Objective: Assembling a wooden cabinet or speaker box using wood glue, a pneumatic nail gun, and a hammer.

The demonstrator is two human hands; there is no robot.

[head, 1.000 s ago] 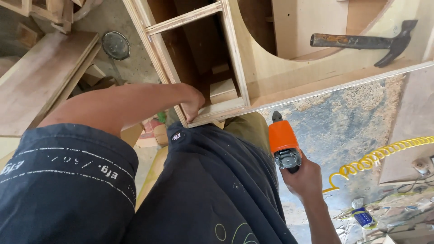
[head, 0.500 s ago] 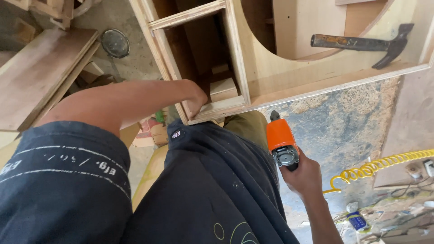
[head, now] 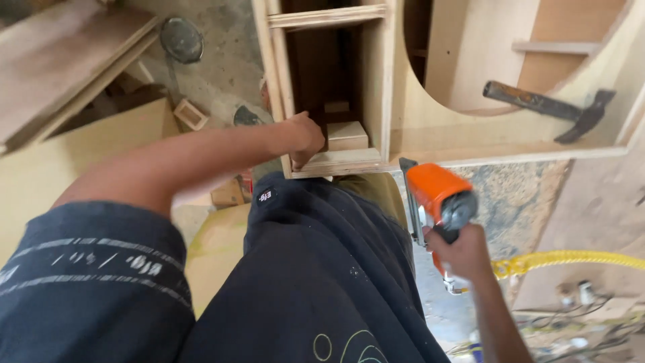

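My left hand (head: 306, 136) grips the lower corner of a plywood cabinet frame (head: 386, 87), fingers curled over its front edge next to a small wood block (head: 347, 135) lying inside the narrow compartment. My right hand (head: 463, 254) holds an orange nail gun (head: 437, 198) by its handle, nose pointing up toward the cabinet's bottom edge but a little apart from it. A yellow coiled air hose (head: 571, 259) trails from the gun to the right. My dark trouser leg (head: 322, 269) fills the middle.
A hammer (head: 547, 107) lies on the cabinet's curved cut-out panel at the right. Plywood boards (head: 60, 74) are stacked at the left, with a round dark disc (head: 181, 39) and small wood offcuts (head: 191, 114) on the concrete floor. Tangled cables (head: 584, 316) lie at the bottom right.
The nail gun in my right hand has risen closer to the cabinet's bottom edge. My left hand stays on the frame corner.
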